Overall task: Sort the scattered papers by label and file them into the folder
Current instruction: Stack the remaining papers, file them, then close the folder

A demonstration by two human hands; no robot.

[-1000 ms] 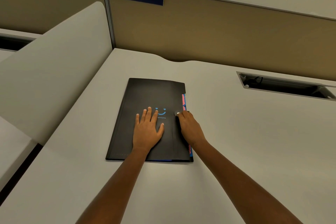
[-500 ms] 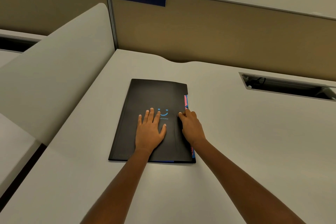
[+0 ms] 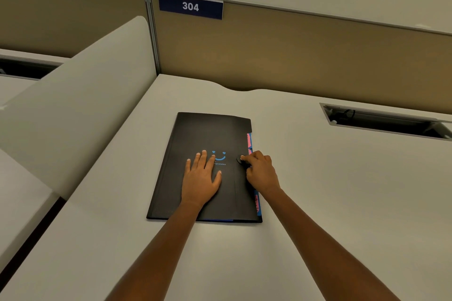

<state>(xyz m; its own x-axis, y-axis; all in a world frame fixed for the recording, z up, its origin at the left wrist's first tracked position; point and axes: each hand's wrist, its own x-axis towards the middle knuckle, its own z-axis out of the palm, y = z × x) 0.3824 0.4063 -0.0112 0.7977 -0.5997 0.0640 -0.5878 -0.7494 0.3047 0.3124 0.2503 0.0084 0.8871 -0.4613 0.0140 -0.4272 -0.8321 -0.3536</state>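
**Closed folder under both hands**

We see the black folder (image 3: 208,139) lying shut on the desk (image 3: 318,203). Our left hand (image 3: 200,178) presses flat on its cover; our right hand (image 3: 260,171) pinches the round clasp (image 3: 239,159) near its right edge

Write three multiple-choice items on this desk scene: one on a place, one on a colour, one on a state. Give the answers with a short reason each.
1. Where does the left hand lie?
A. flat on the folder cover
B. on the bare desk
C. on the number sign

2. What colour is the folder cover?
A. white
B. black
C. green

3. How is the folder?
A. wide open
B. standing upright
C. closed, lying flat

Answers:
1 A, its straight fingers spread beside the blue smile print.
2 B, the cover is black, with pink and blue tabs at its right edge.
3 C, the cover lies down on the desk while the right hand pinches the round clasp.
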